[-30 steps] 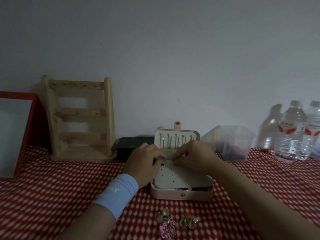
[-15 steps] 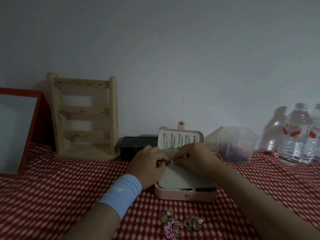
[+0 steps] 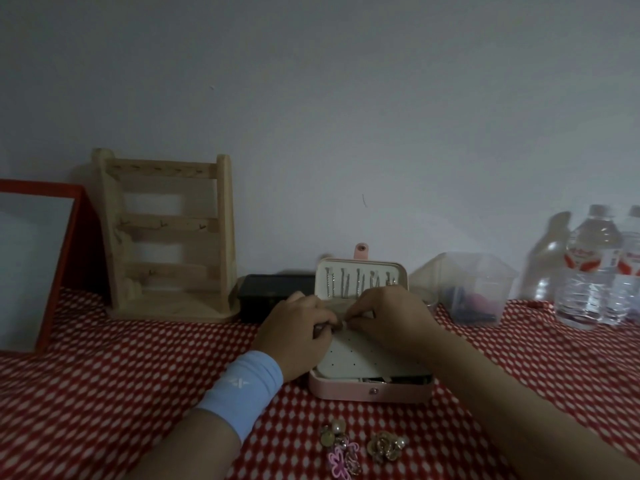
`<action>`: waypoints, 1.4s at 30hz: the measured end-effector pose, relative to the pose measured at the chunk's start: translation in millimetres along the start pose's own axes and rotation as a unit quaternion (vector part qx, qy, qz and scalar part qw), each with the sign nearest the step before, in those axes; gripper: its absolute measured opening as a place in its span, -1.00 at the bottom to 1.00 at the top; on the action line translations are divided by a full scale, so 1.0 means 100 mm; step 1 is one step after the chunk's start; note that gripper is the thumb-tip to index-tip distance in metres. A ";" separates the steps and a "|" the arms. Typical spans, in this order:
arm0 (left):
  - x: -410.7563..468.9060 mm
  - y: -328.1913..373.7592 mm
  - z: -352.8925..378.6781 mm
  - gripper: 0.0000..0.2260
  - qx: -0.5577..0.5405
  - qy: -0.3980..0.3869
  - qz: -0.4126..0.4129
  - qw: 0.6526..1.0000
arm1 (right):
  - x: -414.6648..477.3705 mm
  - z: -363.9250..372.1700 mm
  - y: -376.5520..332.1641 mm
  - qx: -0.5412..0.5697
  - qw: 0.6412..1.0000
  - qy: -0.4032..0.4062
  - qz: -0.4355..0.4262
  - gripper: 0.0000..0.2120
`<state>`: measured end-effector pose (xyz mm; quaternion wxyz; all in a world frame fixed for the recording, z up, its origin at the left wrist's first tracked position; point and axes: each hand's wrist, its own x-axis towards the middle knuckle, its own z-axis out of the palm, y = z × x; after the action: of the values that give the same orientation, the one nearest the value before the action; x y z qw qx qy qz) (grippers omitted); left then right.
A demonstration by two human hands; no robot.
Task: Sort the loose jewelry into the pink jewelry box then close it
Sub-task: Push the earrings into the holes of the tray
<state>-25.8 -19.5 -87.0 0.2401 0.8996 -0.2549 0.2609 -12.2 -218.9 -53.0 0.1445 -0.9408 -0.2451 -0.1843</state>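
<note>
— Plain grey wall (image 3: 346, 98) behind, red checked cloth (image 3: 104, 393) over the tabletop?
— Yes. Wooden rack (image 3: 166, 244) at the back edge left, water bottles (image 3: 595, 268) back right.
— And the pink box (image 3: 346, 393)?
— Mid-table, lid (image 3: 398, 271) up. Left hand (image 3: 298, 327) and right hand (image 3: 391, 317) curl over its white panel (image 3: 367, 358), fingertips meeting, pinching a small piece (image 3: 343, 323); what kind, I can't tell. Blue wristband (image 3: 242, 386) on the left wrist.
— Loose jewelry (image 3: 382, 445)?
— Heaped by the front edge, near the box.
</note>
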 end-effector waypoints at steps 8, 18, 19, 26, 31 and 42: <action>0.01 0.02 -0.02 -0.69 0.014 -0.037 0.026 0.999 | -0.01 -0.05 0.02 0.012 0.999 -0.020 0.024 -0.86; -0.01 0.04 -0.02 -0.78 0.009 0.001 0.005 1.000 | -0.01 0.00 -0.01 -0.002 1.000 -0.005 0.018 -0.85; -0.01 0.04 -0.02 -0.79 0.007 0.001 0.004 1.000 | -0.02 0.00 -0.02 -0.004 1.000 -0.007 0.018 -0.85; -0.01 0.05 -0.03 -0.81 0.008 0.005 0.007 1.000 | -0.02 -0.08 -0.07 -0.040 0.998 -0.054 -0.003 -0.82; 0.00 0.03 -0.01 -0.80 0.004 0.001 0.003 1.000 | -0.02 -0.12 -0.03 -0.003 0.997 -0.080 0.012 -0.79; 0.01 0.06 0.02 -0.76 -0.023 -0.014 -0.008 1.000 | -0.03 -0.14 0.00 0.059 0.994 -0.069 0.063 -0.87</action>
<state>-27.7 -25.7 -85.9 0.2594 0.8992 -0.2575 0.2404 -18.0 -225.3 -41.9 0.1940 -0.9546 -0.2053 -0.0945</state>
